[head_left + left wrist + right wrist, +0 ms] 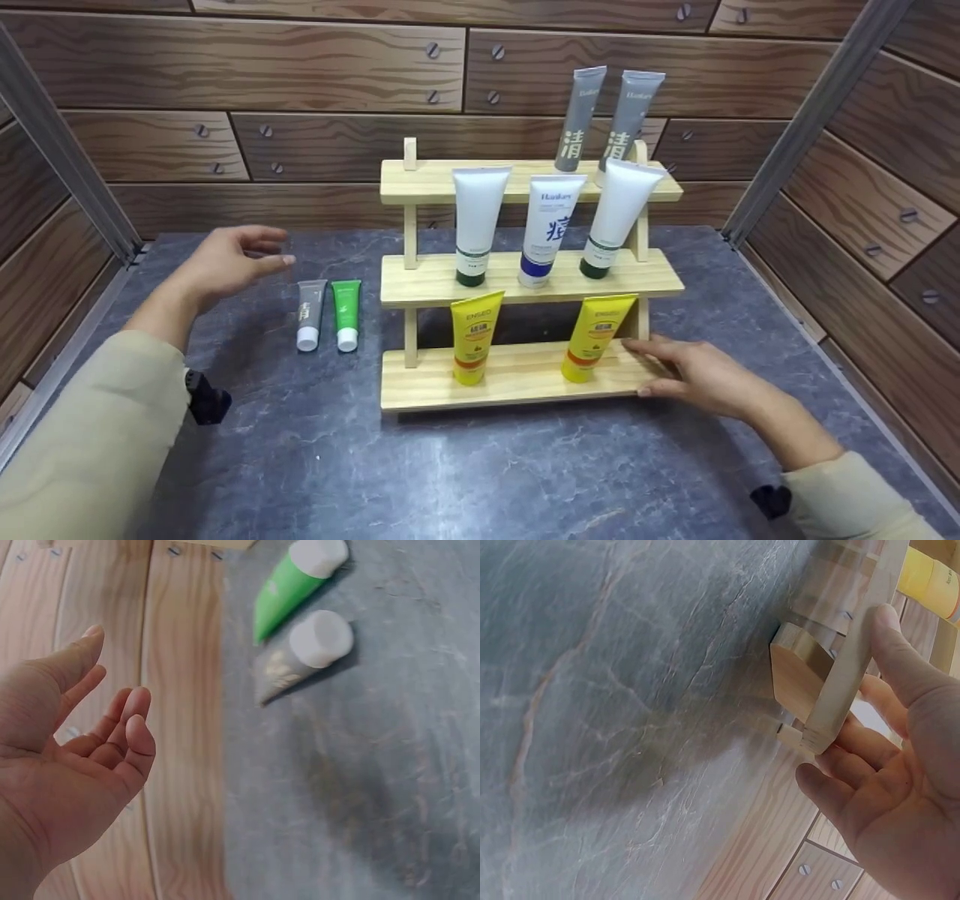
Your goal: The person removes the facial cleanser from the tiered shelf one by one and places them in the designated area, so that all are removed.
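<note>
We are finding the right hand (697, 371) grasping the right end of the lowest shelf of a three-tier wooden rack (420, 379), the board lying between thumb and fingers; we are judging this hold to be steadying the rack, since tubes are standing on every tier. The left hand (225, 262) is hovering above the dark marbled surface (337, 465), released, its fingers loosely bent and holding nothing. Nearest to it, a grey tube (312, 300) and a green tube (346, 300) are lying side by side, left of the rack, their white caps pointing toward the person; we are reading this placement as keeping both within easy reach. On the bottom tier two yellow tubes (475, 337) are standing well apart. On the middle tier two white tubes with dark green caps (480, 206) are flanking a blue-banded white tube (551, 225); their broad caps are apparently serving as feet. Toward the top tier's right end two upright grey tubes (579, 112) are standing, the right one's base being partly hidden.
</note>
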`<state>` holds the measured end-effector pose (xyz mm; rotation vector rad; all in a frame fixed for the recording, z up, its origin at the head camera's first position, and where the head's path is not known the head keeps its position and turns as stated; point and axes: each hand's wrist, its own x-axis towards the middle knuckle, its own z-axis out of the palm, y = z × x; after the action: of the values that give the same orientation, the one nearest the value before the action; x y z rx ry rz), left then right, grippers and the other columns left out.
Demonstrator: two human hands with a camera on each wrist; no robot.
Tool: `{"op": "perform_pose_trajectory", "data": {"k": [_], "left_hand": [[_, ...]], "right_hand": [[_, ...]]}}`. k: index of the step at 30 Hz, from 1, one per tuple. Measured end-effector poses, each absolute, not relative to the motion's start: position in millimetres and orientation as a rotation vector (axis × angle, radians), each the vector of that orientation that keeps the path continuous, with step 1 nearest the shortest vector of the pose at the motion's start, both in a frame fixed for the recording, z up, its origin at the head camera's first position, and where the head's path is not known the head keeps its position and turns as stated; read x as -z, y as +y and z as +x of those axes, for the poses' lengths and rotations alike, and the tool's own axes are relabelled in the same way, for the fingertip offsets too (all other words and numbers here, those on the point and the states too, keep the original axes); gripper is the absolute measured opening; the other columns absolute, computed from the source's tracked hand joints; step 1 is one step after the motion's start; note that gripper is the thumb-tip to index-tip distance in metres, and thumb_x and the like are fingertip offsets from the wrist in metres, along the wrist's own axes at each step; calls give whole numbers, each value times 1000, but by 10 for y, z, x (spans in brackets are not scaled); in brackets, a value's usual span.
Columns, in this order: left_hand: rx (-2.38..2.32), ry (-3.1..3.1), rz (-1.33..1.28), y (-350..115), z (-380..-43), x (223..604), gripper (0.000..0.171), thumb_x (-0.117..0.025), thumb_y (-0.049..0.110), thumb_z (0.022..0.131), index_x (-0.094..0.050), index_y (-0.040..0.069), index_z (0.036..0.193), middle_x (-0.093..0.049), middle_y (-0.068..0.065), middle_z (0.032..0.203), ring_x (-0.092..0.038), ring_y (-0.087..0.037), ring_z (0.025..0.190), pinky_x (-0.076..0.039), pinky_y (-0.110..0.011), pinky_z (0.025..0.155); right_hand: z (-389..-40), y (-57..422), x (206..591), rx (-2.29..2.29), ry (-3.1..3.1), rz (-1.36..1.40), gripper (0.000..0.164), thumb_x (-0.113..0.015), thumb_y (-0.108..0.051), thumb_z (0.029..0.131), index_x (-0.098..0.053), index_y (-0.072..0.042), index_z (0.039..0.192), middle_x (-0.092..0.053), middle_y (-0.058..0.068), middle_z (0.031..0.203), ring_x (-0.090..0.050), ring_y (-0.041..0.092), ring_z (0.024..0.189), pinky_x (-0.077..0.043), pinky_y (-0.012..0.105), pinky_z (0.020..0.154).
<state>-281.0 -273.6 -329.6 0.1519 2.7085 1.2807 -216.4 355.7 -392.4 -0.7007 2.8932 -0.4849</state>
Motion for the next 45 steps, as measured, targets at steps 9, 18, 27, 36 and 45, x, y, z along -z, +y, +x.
{"op": "perform_pose_trajectory", "data": {"k": [9, 18, 27, 36, 45], "left_hand": [[-1247, 2798, 238, -2580, -2812, 2879, 59, -68, 29, 106, -51, 1, 155, -56, -27, 148, -57, -36, 128, -52, -38, 95], [-1214, 2840, 325, -2306, -2803, 2340, 60, -72, 34, 103, -55, 7, 153, -57, -22, 149, -57, -34, 131, -49, -48, 105], [-1170, 2884, 459, -1866, -2840, 1842, 57, -75, 38, 101, -60, 14, 151, -62, -14, 145, -61, -27, 123, -51, -43, 103], [-1218, 2865, 622, -1272, -2966, 1499, 51, -76, 32, 101, -63, 17, 148, -66, -7, 140, -64, -20, 122, -52, -35, 103], [-1284, 2800, 781, -628, -3091, 1373, 53, -75, 30, 101, -60, 24, 152, -55, 3, 153, -54, -12, 132, -46, -29, 109]], "right_hand": [[-2160, 3558, 3914, 469, 2894, -690, 77, -76, -56, 92, -56, -17, 155, -47, 34, 153, -50, 57, 135, -37, 73, 109], [-2152, 3561, 3916, 499, 2897, -734, 74, -77, -53, 93, -58, -14, 153, -48, 35, 152, -51, 58, 134, -38, 72, 109], [-2154, 3570, 3921, 495, 2887, -727, 75, -77, -53, 92, -57, -14, 154, -46, 36, 152, -51, 59, 133, -38, 73, 109], [-2172, 3563, 3943, 503, 2880, -692, 76, -76, -56, 92, -56, -17, 155, -45, 34, 154, -49, 58, 136, -37, 73, 110], [-2176, 3573, 3940, 523, 2882, -690, 76, -76, -55, 93, -56, -17, 155, -46, 34, 154, -49, 56, 137, -36, 72, 111]]}}
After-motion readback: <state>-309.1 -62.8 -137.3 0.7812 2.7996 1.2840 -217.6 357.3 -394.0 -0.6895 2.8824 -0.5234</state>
